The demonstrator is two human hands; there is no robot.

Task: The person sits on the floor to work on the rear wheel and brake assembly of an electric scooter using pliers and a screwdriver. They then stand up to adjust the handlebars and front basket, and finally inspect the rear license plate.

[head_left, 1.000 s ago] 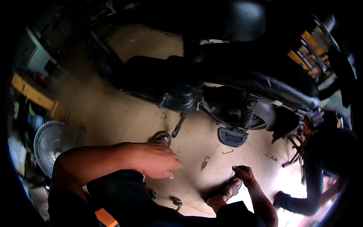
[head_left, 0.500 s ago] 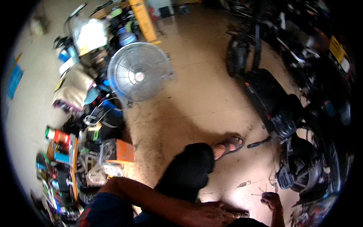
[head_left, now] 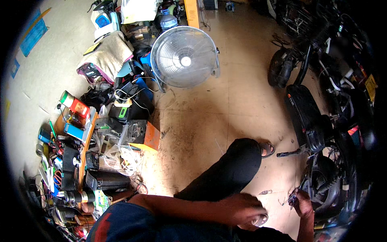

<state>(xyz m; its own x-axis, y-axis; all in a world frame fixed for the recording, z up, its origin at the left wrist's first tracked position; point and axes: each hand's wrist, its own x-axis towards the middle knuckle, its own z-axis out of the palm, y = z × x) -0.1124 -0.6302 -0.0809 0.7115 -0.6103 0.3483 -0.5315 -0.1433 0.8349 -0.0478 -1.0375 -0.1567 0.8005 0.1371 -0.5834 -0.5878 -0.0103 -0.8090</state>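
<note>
My right hand [head_left: 303, 205] is raised at the lower right, near the rear wheel [head_left: 323, 179] of a black electric scooter [head_left: 303, 117]. Its fingers are closed around a small dark, shiny, knobbly piece [head_left: 292, 198], whose kind I cannot make out. My left arm crosses in front of my body. My left hand [head_left: 246, 209] hangs low over my lap, smeared by motion, so its fingers cannot be read. Just beside it shows a pale, rounded edge [head_left: 262, 220], possibly part of a sandal. My bent knee in black trousers [head_left: 225, 169] lies ahead.
A large round floor fan [head_left: 184, 60] stands ahead on the tan floor. Cluttered shelves [head_left: 86, 147] with tools, boxes, cans and cables line the left wall. An orange box [head_left: 151, 137] sits at their edge. More parked two-wheelers [head_left: 334, 68] crowd the right.
The view has swung left, so things sit further right. My right hand has risen and now shows the dark piece in its fingers. My left hand has moved up slightly.
</note>
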